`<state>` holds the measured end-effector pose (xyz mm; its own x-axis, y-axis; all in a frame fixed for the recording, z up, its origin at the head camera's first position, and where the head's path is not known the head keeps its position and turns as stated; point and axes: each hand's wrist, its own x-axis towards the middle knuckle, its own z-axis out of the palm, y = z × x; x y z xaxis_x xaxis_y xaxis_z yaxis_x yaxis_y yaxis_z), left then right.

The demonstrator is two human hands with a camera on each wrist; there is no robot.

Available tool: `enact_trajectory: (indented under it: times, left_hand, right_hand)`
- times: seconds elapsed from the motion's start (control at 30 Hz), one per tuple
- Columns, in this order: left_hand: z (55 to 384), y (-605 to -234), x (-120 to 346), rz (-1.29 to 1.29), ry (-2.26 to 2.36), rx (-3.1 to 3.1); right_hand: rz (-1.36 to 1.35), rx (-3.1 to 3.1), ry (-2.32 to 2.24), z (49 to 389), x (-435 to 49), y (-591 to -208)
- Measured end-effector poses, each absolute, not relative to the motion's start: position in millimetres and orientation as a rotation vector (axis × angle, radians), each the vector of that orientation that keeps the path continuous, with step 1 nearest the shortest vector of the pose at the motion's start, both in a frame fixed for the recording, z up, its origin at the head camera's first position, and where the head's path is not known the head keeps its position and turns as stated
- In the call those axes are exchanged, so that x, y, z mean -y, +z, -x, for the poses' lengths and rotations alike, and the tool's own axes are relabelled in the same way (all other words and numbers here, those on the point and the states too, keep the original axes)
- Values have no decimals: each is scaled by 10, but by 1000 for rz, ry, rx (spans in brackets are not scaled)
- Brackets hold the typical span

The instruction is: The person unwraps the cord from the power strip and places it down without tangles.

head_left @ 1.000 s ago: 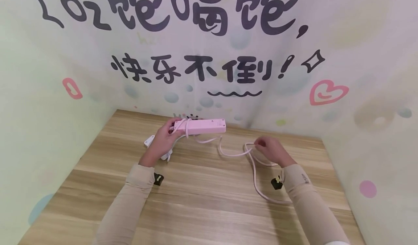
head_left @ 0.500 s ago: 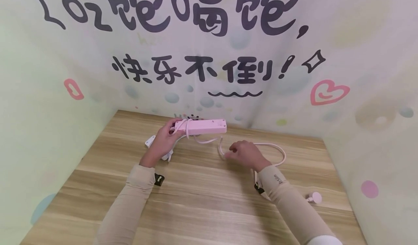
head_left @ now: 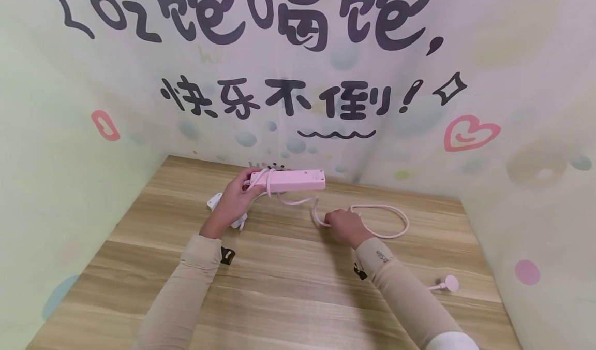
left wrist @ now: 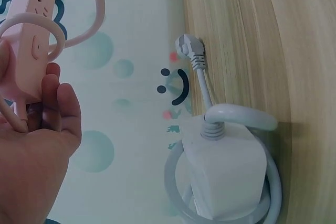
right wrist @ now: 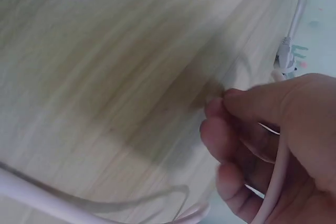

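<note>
My left hand (head_left: 234,199) grips one end of a pink power strip (head_left: 300,180) above the back of the table. The strip's pink cord (head_left: 403,221) is wound loosely about that end, as the left wrist view shows, then trails to the right. Low over the table, my right hand (head_left: 346,227) holds the cord with curled fingers. In the right wrist view the cord (right wrist: 278,174) runs through the palm, and the thumb meets the index fingertip. Farther right, the cord's round pink plug (head_left: 451,283) lies on the wood, partly behind the right sleeve in the head view.
A white power strip (left wrist: 228,174) with its cord coiled around it lies on the table by my left hand. Its grey-white plug (left wrist: 190,46) points away. A printed fabric wall (head_left: 298,148) closes off the back of the wooden table (head_left: 288,288).
My right hand has moved left along the cord and closed around it close to the strip. The pink plug has come into view on the right. The left hand stays put.
</note>
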<state>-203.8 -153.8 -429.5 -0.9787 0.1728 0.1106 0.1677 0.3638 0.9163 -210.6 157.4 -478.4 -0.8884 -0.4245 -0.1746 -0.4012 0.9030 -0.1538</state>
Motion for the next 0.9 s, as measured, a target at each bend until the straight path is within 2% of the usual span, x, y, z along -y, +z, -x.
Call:
enact_trajectory:
  times: [0.3, 0.5, 0.9]
  left_hand:
    - [2038, -4296, 1584, -300, 1758, -2591]
    - [2025, -4291, 1589, -301, 1759, -2589]
    - [1985, -4214, 1547, -410, 1762, -2597]
  right_hand:
    - [655, -2748, -520, 2182, -1711, -4643]
    - [664, -2808, -594, 2220, -1759, -4597]
    - [491, -2893, -779, 2379, -1893, -4566]
